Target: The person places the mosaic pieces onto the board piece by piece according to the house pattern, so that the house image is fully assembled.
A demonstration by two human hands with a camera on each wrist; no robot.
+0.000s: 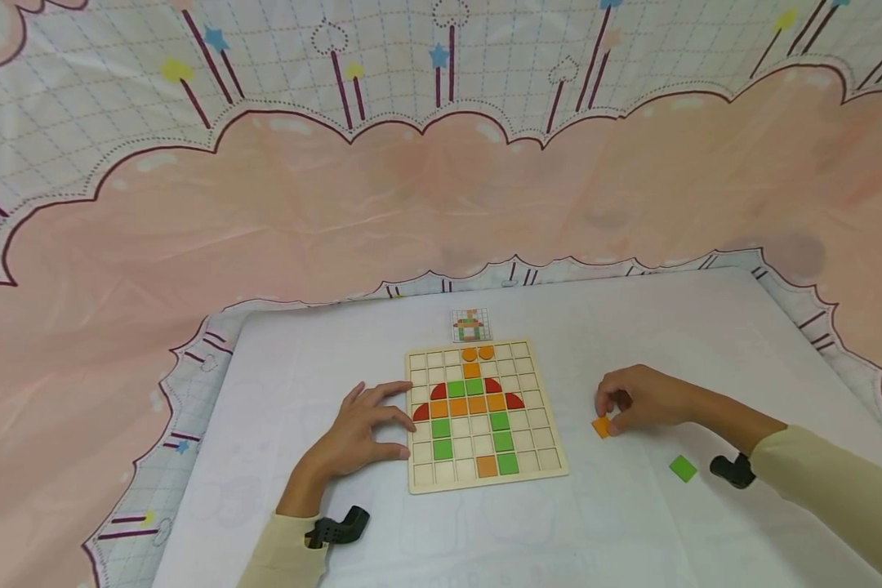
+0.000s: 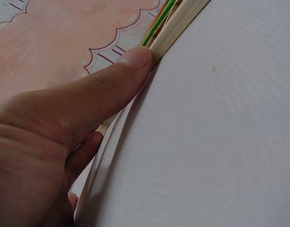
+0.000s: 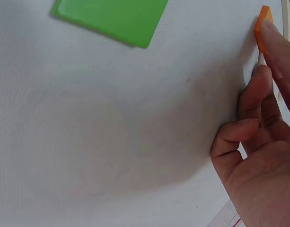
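A wooden grid board [image 1: 535, 419] bears green and orange square tiles, red quarter-round tiles and two orange round tiles. My left hand [image 1: 356, 434] rests at the board's left edge, fingers and thumb spread, fingertips right at the rim. In the left wrist view, the thumb [image 2: 95, 97] lies against the board's wooden side [image 2: 178, 28]. To the right of the board, my right hand [image 1: 643, 398] pinches an orange square tile [image 1: 600, 427] between thumb and fingers, close over the table. Nearer me lies a loose green square tile [image 1: 683, 469], large in the right wrist view.
Just behind the board lies a small picture card [image 1: 471, 325] with a coloured grid pattern. A white cloth [image 1: 323, 351] covers the table, and a pink and white patterned sheet [image 1: 441, 196] hangs behind it. Each wrist wears a black camera band [image 1: 338, 527].
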